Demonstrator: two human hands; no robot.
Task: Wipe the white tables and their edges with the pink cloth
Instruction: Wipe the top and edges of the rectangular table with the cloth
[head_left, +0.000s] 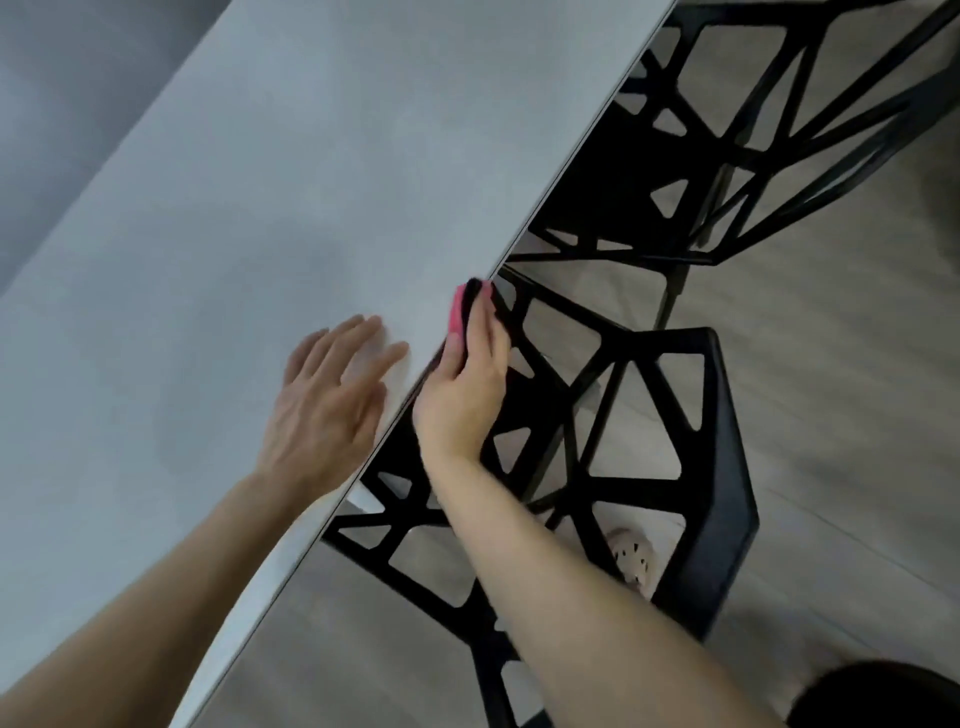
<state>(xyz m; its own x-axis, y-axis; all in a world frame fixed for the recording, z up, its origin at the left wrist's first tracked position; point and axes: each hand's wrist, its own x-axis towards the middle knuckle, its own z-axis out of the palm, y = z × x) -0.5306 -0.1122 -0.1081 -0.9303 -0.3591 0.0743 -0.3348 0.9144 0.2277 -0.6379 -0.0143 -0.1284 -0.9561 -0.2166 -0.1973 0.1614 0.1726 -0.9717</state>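
The right hand (470, 384) grips the folded pink cloth (457, 312) and presses it against the long right edge of the white table (234, 234), fingers curled round it. The left hand (327, 400) lies flat on the tabletop just beside that edge, fingers straight, holding nothing. A good wipe likely means wrapping the cloth over the rim and sliding it in one steady stroke. A black lattice chair (722, 467) stands close against this edge, with a second chair (753, 130) farther along. Their frames may catch the knuckles.

table (260, 208): white, smooth top, lay slanting from near left to far right.
cloth (457, 310): pink, narrow strip showing, pressed against the table's right edge.
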